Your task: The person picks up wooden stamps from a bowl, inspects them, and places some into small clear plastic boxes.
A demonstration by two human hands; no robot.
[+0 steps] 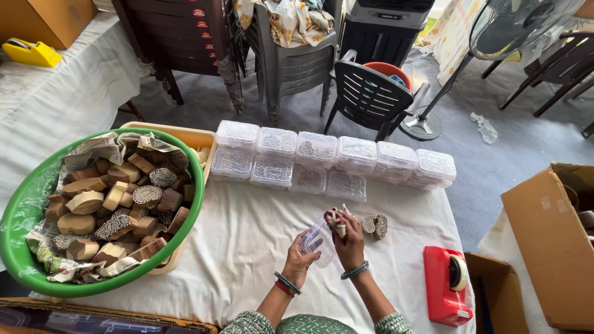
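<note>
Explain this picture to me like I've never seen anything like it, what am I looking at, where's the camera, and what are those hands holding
There is one picture, taken by a camera worn on a person's head and looking down at their own two bare hands over a table covered in white cloth. The left hand holds a small clear plastic container. The right hand holds a small carved wooden block at the container's mouth. Two more carved blocks lie just beside the hands. To the left sits a big green basin lined with newspaper and piled with wooden blocks. Behind the hands stand rows of closed clear boxes. A red tape dispenser lies to the right, near an open cardboard box.
</note>
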